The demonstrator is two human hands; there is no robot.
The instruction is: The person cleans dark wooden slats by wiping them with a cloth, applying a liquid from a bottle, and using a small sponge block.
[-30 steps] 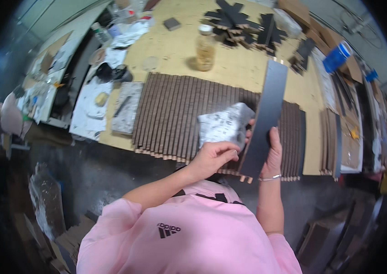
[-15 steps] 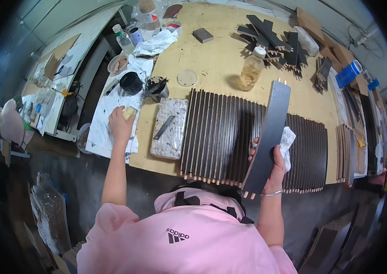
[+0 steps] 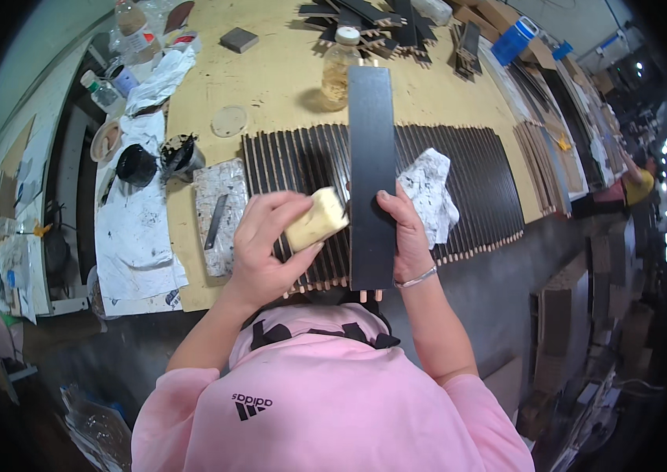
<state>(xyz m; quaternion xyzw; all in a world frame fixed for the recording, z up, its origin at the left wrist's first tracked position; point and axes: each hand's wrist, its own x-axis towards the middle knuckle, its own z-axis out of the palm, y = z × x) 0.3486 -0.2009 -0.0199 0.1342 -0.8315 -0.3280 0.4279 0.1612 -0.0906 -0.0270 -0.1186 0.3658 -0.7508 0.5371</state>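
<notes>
My left hand point(image 3: 266, 250) is closed round a pale yellow sponge point(image 3: 317, 220), its stained end close to the board's left edge. My right hand point(image 3: 410, 228) grips a black wooden board point(image 3: 371, 173) upright in the picture, thumb on its face and fingers hidden behind. Wooden dowel pins stick out of both its ends. A crumpled white rag point(image 3: 429, 200) with dark spots shows beside the right hand; whether the fingers hold it is hidden. Below lies a long row of similar dark boards point(image 3: 467, 173) stood close together on edge.
Left of the row are a smeared slab point(image 3: 227, 177) with a flat metal strip point(image 3: 215, 222), a black tub point(image 3: 137, 164) and a paint-smeared cup point(image 3: 184, 157). A jar of amber liquid point(image 3: 339, 75) stands beyond the board. More dark boards point(image 3: 365, 20) are piled at the back. Another person point(image 3: 636, 185) is far right.
My left hand has carried the sponge from the white sheet at the left to the board. The board has been turned more upright, and the view has shifted to the right.
</notes>
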